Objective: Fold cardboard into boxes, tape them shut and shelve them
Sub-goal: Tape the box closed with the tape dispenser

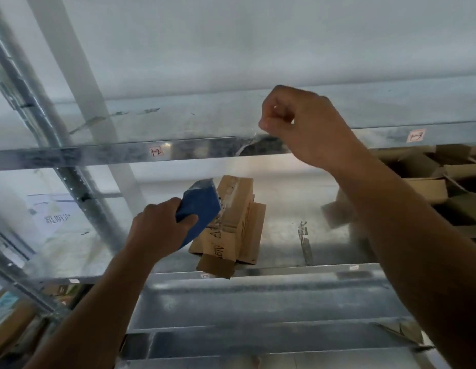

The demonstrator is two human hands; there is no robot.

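Note:
My left hand grips a blue tape dispenser, held against the left side of a brown cardboard box that lies on the metal shelf. Clear tape runs along the box's top seam. One box flap hangs past the shelf's front edge. My right hand is raised in front of the upper shelf rail, fingers curled and pinching the end of a strip of clear tape. The tape is thin and hard to see.
More cardboard boxes, open and flattened, crowd the right end of the shelf. A grey upright post stands at the left. Small pink labels mark the upper rail. A lower shelf deck lies below.

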